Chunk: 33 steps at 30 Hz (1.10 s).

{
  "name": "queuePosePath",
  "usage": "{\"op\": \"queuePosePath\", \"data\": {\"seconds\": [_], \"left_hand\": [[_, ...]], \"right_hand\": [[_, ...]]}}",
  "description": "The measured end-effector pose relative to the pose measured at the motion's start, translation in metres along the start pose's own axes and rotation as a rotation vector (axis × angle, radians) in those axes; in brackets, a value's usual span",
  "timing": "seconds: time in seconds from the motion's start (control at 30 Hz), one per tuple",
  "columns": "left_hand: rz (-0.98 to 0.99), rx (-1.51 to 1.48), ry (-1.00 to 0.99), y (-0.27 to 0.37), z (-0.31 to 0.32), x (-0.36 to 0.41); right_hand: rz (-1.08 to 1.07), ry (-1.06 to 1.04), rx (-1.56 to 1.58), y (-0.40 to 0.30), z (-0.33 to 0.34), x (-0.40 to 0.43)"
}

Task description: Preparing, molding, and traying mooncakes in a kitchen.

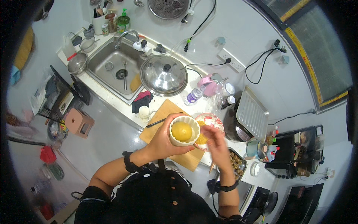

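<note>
My left hand (162, 142) grips a white fluted cup-shaped mould (185, 143), tilted so that its open end faces me. A smooth yellow ball (181, 131), apparently dough, sits inside it. My right hand (214, 142) is just right of the mould, blurred, with its fingers apart and nothing visible in them. Behind that hand lies a red-patterned plate (216, 119) bearing a yellow mass (201, 137), partly hidden by the hand and the mould. Beneath both hands is a wooden cutting board (186, 161), with a thin black stick (156, 123) on it.
A steel sink (103, 60) is at the upper left, with a domed lid (163, 75) beside it. A plastic bottle (195, 95) and a pink kettle (209, 85) stand behind the board. Rightward are a ridged metal tray (251, 112) and a pan of brown crumbly filling (236, 165).
</note>
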<state>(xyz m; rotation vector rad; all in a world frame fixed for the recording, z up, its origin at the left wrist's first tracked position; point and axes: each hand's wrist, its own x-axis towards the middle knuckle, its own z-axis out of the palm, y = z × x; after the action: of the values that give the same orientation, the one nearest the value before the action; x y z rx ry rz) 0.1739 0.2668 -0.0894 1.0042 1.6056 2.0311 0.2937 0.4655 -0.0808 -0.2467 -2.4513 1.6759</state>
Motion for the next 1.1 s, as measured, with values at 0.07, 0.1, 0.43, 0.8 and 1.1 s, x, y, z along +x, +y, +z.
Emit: {"op": "queuePosePath", "data": {"seconds": [0.07, 0.1, 0.43, 0.8, 1.1], "left_hand": [[-0.009, -0.024, -0.002, 0.003, 0.004, 0.003], [-0.007, -0.017, -0.009, 0.003, 0.004, 0.004], [0.118, 0.152, 0.084, -0.024, 0.033, 0.001], [-0.103, 0.101, -0.096, -0.062, 0.052, -0.019], [-0.116, 0.263, -0.309, -0.069, 0.032, -0.012]], "right_hand": [[0.136, -0.113, 0.084, 0.033, 0.027, -0.018], [0.02, -0.17, 0.037, 0.035, 0.039, -0.022], [0.223, -0.016, 1.21, 0.085, 0.106, -0.017], [0.449, 0.207, 1.555, 0.144, 0.109, -0.023], [0.609, 0.307, 1.239, 0.173, 0.09, -0.043]]}}
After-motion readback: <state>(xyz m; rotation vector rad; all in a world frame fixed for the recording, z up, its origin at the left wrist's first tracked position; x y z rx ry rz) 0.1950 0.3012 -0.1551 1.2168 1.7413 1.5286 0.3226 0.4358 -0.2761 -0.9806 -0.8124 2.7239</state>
